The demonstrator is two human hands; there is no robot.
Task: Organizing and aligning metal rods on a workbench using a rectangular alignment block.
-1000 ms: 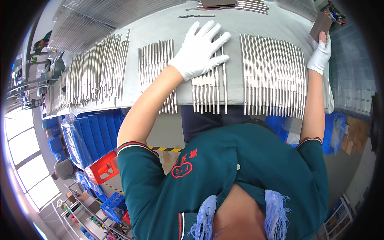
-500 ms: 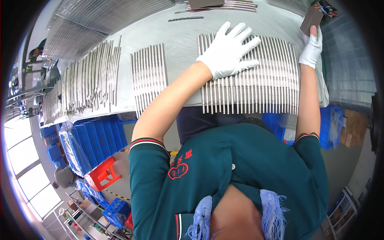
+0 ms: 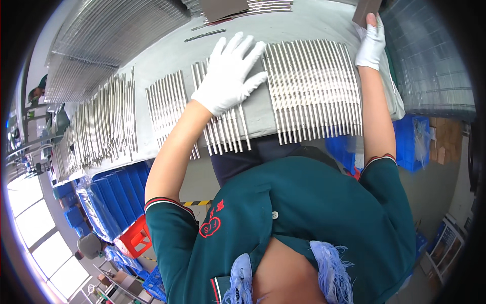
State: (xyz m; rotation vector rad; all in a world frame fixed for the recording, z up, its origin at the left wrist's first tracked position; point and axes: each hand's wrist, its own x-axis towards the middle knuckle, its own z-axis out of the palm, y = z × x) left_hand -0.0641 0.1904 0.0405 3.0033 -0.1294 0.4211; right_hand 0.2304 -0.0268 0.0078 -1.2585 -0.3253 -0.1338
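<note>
Both gloved hands: left hand (image 3: pixel 230 76) covers rods (image 3: pixel 223 126); right hand (image 3: pixel 370 45) card (image 3: pixel 365 10) cropped.

— What's on the bench's left end?
— A loose heap of steel rods (image 3: pixel 101 121), lying roughly across it. Near the far edge lies one thin dark bit (image 3: pixel 205 35), alone.
— And past the far edge?
— Long grey bars (image 3: pixel 111 35), packed side by side.
— Below the near edge?
— Blue bins (image 3: pixel 121 187) in clear wrap at the left, a red crate (image 3: pixel 132 238) just beside them, and striped floor tape (image 3: pixel 197 203). On the right, another blue bin (image 3: pixel 410 142) beside a cardboard box (image 3: pixel 445 139).
</note>
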